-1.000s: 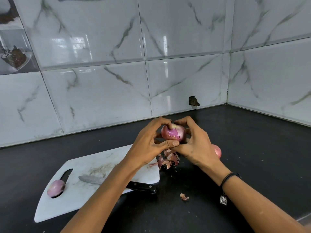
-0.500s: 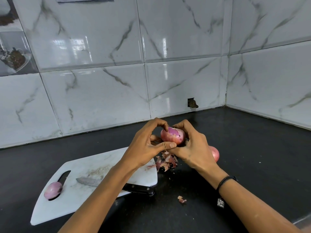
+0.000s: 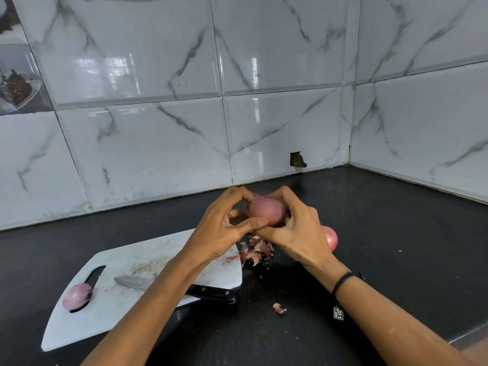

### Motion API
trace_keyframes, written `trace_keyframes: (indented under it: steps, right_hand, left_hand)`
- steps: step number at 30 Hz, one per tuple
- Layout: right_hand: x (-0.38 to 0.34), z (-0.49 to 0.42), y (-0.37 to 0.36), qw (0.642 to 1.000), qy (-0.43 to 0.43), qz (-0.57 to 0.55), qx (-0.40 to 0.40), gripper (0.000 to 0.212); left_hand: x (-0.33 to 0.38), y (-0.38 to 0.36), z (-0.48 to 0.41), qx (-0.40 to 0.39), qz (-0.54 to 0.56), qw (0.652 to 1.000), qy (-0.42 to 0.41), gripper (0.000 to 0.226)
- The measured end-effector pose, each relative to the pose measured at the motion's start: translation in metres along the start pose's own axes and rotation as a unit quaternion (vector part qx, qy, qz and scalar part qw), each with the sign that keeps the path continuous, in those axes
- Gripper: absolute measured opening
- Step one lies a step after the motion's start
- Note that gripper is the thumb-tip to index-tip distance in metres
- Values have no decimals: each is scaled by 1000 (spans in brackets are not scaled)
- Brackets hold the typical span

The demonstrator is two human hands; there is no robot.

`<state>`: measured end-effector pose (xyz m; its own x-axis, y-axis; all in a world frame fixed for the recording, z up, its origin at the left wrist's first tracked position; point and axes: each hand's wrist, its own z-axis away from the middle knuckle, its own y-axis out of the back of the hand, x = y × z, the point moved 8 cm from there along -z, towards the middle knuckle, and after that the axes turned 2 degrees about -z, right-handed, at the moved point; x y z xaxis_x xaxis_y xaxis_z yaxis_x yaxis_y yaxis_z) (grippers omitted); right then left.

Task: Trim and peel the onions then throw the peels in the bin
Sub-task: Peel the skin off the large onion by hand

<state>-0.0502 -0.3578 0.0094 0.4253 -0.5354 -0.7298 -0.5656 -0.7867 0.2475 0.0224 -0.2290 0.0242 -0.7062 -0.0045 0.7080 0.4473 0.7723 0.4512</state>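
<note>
Since half a second ago the onion has turned: its purple patch is out of view and a smooth pink side shows. The left hand and right hand both curl round it above the table. The right hand half hides a second onion. The left arm crosses the knife. Peels lie just off the board. Dark table runs right to the wall.
</note>
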Motion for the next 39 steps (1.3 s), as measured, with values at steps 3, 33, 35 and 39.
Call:
trace_keyframes:
  steps: [3, 33, 35, 39]
  right_hand:
    - [-1, 0, -1, 1000, -3, -10, -7, 44]
    - [-3, 4, -4, 999, -20, -2, -27, 41]
    - [-2, 4, -2, 1000, -22, -3, -18, 40]
    - [-4, 5, -2, 1000, -19, -15, -19, 38]
  left_hand:
    - [-1, -1, 0, -5, 24, 1000, 12, 31]
    - [-2, -3, 1, -34, -10, 999, -4, 31]
    - [-1, -3, 1, -23, -7, 1000, -15, 28]
    - [-5, -4, 1, -22, 3, 1000, 9, 28]
